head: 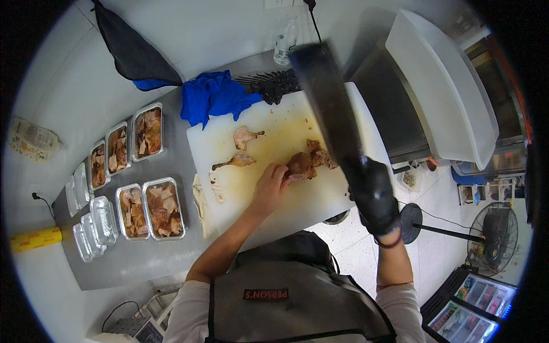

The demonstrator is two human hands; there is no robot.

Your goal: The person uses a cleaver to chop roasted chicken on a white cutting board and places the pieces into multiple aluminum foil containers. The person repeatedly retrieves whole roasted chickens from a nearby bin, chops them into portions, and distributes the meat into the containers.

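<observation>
Gripped by its handle in my black-gloved right hand [374, 193], a cleaver [328, 103] is blurred and raised above the right part of the white cutting board [253, 193]. My bare left hand [270, 186] rests its fingers against the near-left side of a piece of cooked poultry [300, 165]. Smaller poultry pieces [318, 153] lie against its far-right side, close to the cleaver. Two poultry legs sit farther left: one leg [245, 137] toward the back and another leg [235, 160] nearer me. Part of the board is hidden behind the blade.
Foil trays of chopped meat [163, 210] stand on the steel table [128, 261], beside stacked clear lids [103, 218]. A blue cloth [218, 96] overlaps the board's back edge, near black plastic gloves [274, 88]. Behind them stands a clear bottle [285, 43]. A pale cloth [200, 201] touches the board's left edge.
</observation>
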